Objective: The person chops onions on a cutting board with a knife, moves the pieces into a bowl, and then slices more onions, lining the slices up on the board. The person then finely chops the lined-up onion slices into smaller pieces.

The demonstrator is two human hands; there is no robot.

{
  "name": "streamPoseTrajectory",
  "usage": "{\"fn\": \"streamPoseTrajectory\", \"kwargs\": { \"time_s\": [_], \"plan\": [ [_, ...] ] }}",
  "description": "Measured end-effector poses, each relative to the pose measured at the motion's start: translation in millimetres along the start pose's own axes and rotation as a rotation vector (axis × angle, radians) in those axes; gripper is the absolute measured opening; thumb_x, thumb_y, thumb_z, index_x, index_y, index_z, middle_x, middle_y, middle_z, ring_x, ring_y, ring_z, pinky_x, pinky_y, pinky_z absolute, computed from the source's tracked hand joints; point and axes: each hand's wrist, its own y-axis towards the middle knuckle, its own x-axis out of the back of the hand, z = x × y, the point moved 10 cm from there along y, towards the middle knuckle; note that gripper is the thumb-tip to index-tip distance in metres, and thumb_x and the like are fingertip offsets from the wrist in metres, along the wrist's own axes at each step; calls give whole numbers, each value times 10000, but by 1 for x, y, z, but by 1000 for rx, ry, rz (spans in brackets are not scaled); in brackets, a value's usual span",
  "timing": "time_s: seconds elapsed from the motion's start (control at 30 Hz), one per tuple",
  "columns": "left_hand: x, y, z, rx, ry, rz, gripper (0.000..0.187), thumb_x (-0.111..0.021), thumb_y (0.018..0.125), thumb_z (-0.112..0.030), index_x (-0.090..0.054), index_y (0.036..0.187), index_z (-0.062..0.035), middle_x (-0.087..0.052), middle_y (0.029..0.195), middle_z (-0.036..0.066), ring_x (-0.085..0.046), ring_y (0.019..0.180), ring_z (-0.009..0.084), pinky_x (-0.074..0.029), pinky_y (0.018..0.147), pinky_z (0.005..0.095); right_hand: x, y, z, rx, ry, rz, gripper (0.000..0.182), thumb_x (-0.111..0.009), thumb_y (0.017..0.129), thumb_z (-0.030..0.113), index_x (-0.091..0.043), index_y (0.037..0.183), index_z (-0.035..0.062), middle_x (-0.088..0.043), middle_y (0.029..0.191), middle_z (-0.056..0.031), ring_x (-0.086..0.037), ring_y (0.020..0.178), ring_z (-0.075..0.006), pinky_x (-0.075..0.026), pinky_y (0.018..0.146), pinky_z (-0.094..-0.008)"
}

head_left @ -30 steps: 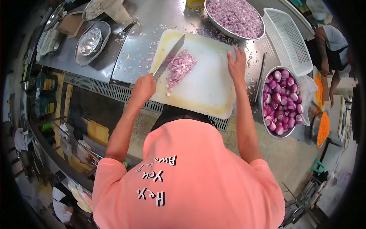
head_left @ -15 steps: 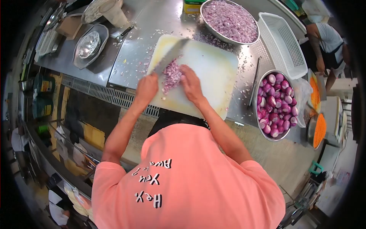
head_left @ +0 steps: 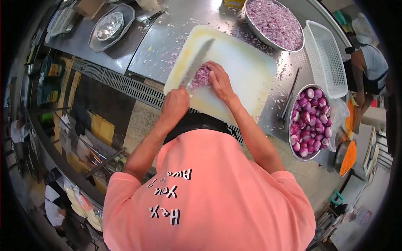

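Observation:
My left hand (head_left: 175, 104) is closed round the handle of a large kitchen knife (head_left: 200, 58). Its blade points away from me along the left side of a pale cutting board (head_left: 247, 75). A small heap of chopped purple onion (head_left: 201, 78) lies on the board against the blade's right side. Bent fingers of my right hand (head_left: 220, 83) cup the heap from the far right and partly cover it. Beyond the board stands a metal bowl full of chopped onion (head_left: 276, 23). To the right, another metal bowl holds whole peeled purple onions (head_left: 310, 121).
A white plastic basket (head_left: 328, 58) stands right of the chopped-onion bowl. A dark thin rod (head_left: 290, 94) lies beside the whole onions. Farther right are orange shreds in a bowl (head_left: 348, 157) and a person in an apron (head_left: 368, 67). A foil-like dish (head_left: 109, 26) sits at left.
The camera view has shifted, so the board and bowls sit differently in it. My right fingers have closed in over the onion heap, and less of it shows beside the blade.

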Motion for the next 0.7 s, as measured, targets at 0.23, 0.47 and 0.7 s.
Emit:
{"fn": "streamPoseTrajectory", "kwargs": {
  "time_s": [0.23, 0.47, 0.7],
  "plan": [
    [16, -37, 52, 358, -751, 209, 249, -585, 921, -161, -559, 781, 42, -599, 617, 113, -566, 452, 189, -441, 405, 319, 53, -26, -7, -46, -59, -214, 516, -349, 1048, 393, -585, 1272, -7, -567, 1333, -199, -468, 1318, -363, -324, 1123, -427],
    [-64, -78, 52, 592, -1317, 178, 269, -559, 976, -217, -475, 769, -66, -457, 572, 5, -489, 427, 107, -436, 379, 285, 18, -39, -1, -117, -222, -198, 587, -529, 972, 412, -452, 1412, 31, -421, 1454, -217, -342, 1386, -418, -215, 1161, -531],
    [-97, -27, -67, 477, -1440, 423, 277, -445, 1032, -269, -501, 876, -47, -490, 592, 17, -508, 434, 115, -442, 384, 284, 33, -21, 16, -168, -153, -368, 597, -694, 849, 222, -478, 1361, 3, -435, 1432, -228, -405, 1332, -409, -322, 1122, -470]
  ]
}}
